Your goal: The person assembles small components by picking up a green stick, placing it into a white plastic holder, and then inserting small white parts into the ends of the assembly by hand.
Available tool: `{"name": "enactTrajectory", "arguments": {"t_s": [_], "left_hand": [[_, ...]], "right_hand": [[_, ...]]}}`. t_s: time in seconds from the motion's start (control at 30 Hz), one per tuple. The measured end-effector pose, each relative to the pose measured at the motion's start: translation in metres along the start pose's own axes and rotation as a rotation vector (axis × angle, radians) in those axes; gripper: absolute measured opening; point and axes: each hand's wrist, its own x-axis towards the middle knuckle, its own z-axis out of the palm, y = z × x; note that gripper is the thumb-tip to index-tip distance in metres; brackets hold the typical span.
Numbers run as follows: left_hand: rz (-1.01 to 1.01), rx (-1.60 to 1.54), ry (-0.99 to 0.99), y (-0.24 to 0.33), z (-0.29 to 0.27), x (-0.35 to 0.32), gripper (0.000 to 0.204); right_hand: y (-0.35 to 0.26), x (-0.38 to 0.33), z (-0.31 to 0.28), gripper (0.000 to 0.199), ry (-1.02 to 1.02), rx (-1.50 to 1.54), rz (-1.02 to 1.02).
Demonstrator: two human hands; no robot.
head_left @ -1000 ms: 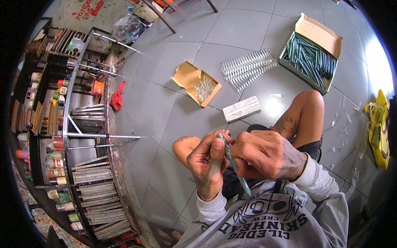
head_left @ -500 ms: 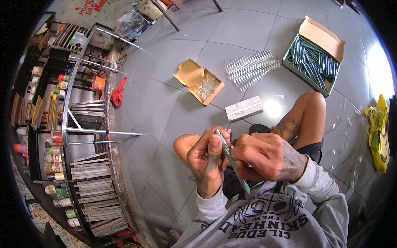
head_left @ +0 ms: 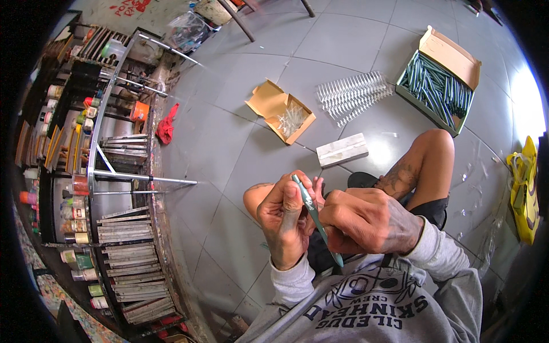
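A slim green pen (head_left: 315, 216) with pale printing along its barrel slants between my two hands, above my lap. My left hand (head_left: 283, 220) pinches its upper part, the thumb lying along the side. Curled fingers of my right hand (head_left: 369, 220) close on the barrel lower down, and the tapered end pokes out below toward my sweatshirt. The right fingertips are partly hidden behind the knuckles. Beyond my knees, an open box (head_left: 432, 123) holds many similar green pens. Several clear plastic pieces lie in a small open cardboard box (head_left: 306, 127).
Clear toothed plastic strips (head_left: 351, 97) lie on the grey tiled floor (head_left: 229, 128), with a pale rectangular block (head_left: 342, 150) closer to me. At left stands a rack (head_left: 123, 274) of frames and paint jars, with a metal frame (head_left: 146, 176). A yellow bag (head_left: 521, 194) lies far right.
The whole view has shifted slightly. Both hands keep their grip on the pen, and a finger behind my left hand's grip now shows more outstretched.
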Motion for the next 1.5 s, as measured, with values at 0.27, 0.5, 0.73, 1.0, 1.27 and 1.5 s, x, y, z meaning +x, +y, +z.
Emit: {"name": "enactTrajectory", "arguments": {"t_s": [0.27, 0.5, 0.73, 1.0, 1.27, 1.5], "left_hand": [[0.034, 0.011, 0.016, -0.003, -0.011, 0.002, 0.030], [0.031, -0.010, 0.021, 0.000, -0.012, 0.001, 0.030], [-0.008, -0.059, 0.020, 0.001, -0.021, 0.000, 0.030], [-0.022, -0.107, 0.003, 0.001, -0.026, 0.001, 0.029], [-0.016, -0.061, 0.058, 0.002, -0.026, 0.003, 0.030], [-0.027, -0.052, 0.078, 0.003, -0.022, 0.004, 0.031]], "right_hand": [[-0.001, 0.000, 0.004, 0.038, -0.029, 0.016, -0.005], [-0.003, -0.001, 0.009, 0.039, -0.048, 0.023, -0.002], [-0.004, 0.000, 0.012, 0.039, -0.054, 0.013, -0.015], [-0.007, 0.000, 0.014, 0.038, -0.074, 0.035, -0.015], [-0.012, 0.002, 0.011, 0.028, -0.156, 0.006, 0.004], [-0.009, -0.002, 0.016, 0.036, -0.119, 0.052, -0.008]]}}
